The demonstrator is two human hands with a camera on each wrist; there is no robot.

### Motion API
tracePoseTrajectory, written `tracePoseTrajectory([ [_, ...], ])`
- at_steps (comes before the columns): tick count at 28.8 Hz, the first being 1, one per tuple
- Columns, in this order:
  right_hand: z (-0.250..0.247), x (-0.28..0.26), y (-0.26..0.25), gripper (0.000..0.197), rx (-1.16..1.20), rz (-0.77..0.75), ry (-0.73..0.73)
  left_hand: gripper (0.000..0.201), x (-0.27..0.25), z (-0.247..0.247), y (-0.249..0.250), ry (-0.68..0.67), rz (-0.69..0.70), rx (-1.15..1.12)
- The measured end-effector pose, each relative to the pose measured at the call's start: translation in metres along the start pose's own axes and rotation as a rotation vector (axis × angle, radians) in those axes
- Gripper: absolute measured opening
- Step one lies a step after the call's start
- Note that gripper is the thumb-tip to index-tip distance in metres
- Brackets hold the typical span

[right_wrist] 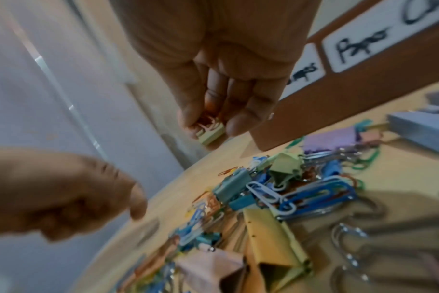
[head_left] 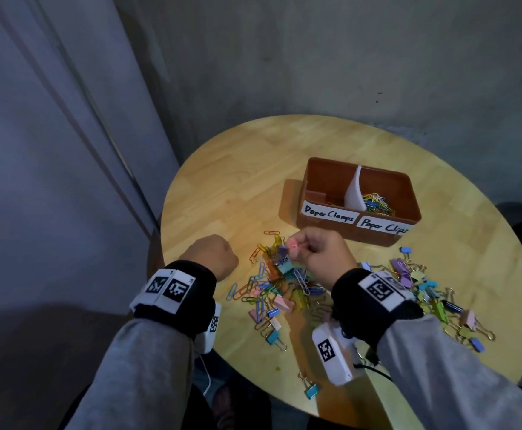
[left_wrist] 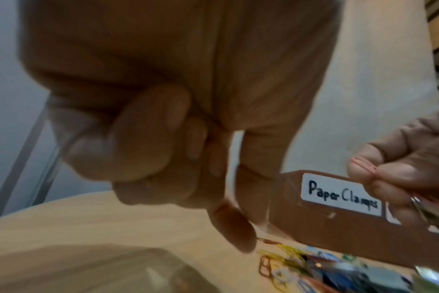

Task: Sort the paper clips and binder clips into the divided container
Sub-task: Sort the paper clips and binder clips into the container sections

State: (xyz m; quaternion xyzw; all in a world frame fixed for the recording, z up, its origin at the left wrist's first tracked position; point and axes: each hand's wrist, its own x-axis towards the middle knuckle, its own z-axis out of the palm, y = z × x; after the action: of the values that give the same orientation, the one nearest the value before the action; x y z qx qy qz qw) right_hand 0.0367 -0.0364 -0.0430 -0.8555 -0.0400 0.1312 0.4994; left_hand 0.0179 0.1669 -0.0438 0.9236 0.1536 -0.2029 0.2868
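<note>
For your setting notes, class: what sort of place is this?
Probably a plain room corner at home or in an office: a small round wooden table against a bare grey wall, with a labelled sorting box and scattered clips.

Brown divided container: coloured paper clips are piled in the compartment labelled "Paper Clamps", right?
No. In the head view the coloured paper clips lie in the brown divided container's compartment labelled "Paper Clips", right of the white divider, not "Paper Clamps".

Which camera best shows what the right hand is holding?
The right wrist view: the right hand pinches a pale green binder clip with orange paper clips. The head view shows only a pinkish glimpse at the fingertips; the left wrist view shows orange wire and silver handles.
</note>
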Motion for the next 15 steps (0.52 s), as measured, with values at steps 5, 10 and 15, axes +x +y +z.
tracePoseTrajectory([
  [5, -0.011, -0.004, -0.007, 0.026, 0.492, 0.306, 0.019, 0.051, -0.019, 0.009, 0.015, -0.102, -0.024, 0.313],
  [10, -0.016, -0.007, -0.012, 0.019, 0.941, 0.490, -0.140, 0.046, -0.027, 0.016, 0.024, -0.092, -0.053, 0.467],
  [15, -0.021, -0.011, -0.013, 0.020, 1.041, 0.486, -0.306, 0.030, -0.027, 0.018, 0.028, -0.088, -0.041, 0.503],
])
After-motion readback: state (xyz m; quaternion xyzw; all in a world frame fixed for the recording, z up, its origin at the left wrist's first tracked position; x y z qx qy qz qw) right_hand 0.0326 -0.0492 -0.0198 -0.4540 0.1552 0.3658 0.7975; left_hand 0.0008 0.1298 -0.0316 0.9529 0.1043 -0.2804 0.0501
